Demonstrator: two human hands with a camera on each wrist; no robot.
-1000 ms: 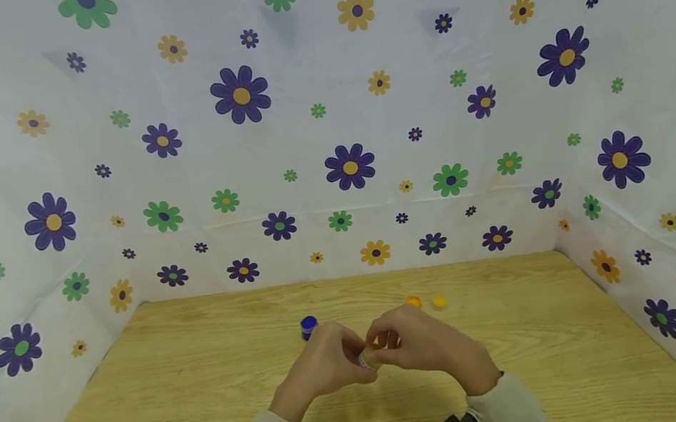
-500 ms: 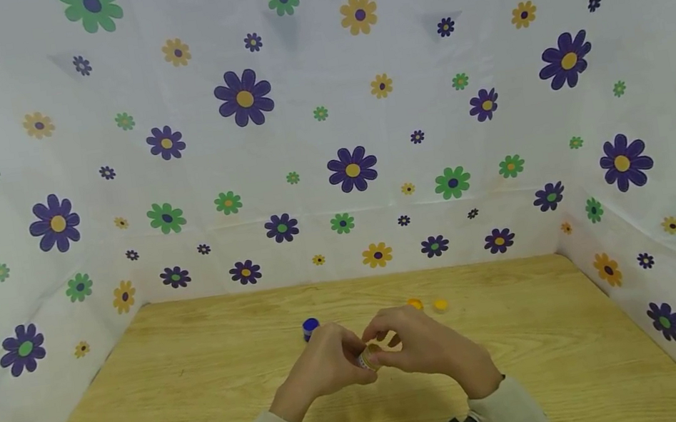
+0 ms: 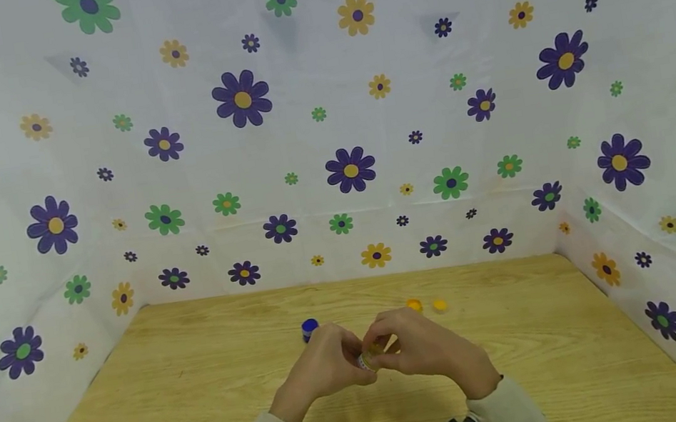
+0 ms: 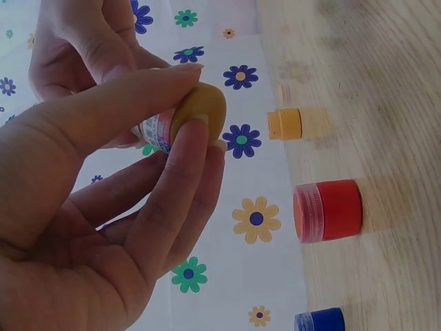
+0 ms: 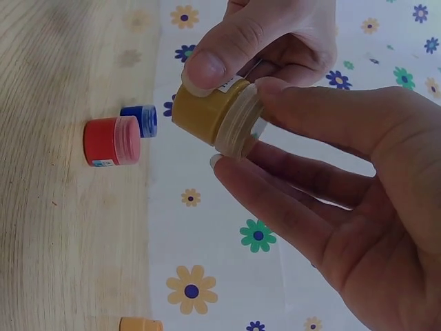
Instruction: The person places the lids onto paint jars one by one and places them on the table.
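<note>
Jar in hand: mustard-yellow jar (image 5: 201,116), between the two hands in front of the person; held tilted and lifted off the worktop (image 3: 209,402).
Lid: clear ridged lid (image 5: 236,124) sits against the jar's mouth; whether tight or loose, cannot tell.
Progress: judged to be mid-handling; jar is picked up and lid is at the mouth. Left over, as things lie: lid grip not released, jar not set down.
Left hand: left hand (image 3: 327,362) clamped on the jar body, thumb on one side, fingertips on the other; gap only as wide as the jar.
Right hand: right hand (image 3: 418,344) pinches the lid, thumb at one edge, fingers at the opposite edge; palm well away from the jar.
Red jar: red jar (image 4: 331,210) stands on the worktop, clear-rimmed lid on; hidden in the head view, probably by the hands.
Blue jar: blue jar (image 3: 310,329) stands just beyond the left hand, apart from it, lidded as far as seen.
Orange-yellow jar: orange-yellow jar (image 4: 285,124) on the worktop, beyond the right hand, untouched.
Yellow round piece: yellow round piece (image 3: 440,305) just beside it; jar or cap, too small to tell.
Backdrop: white flowered cloth (image 3: 303,144) behind the worktop.
</note>
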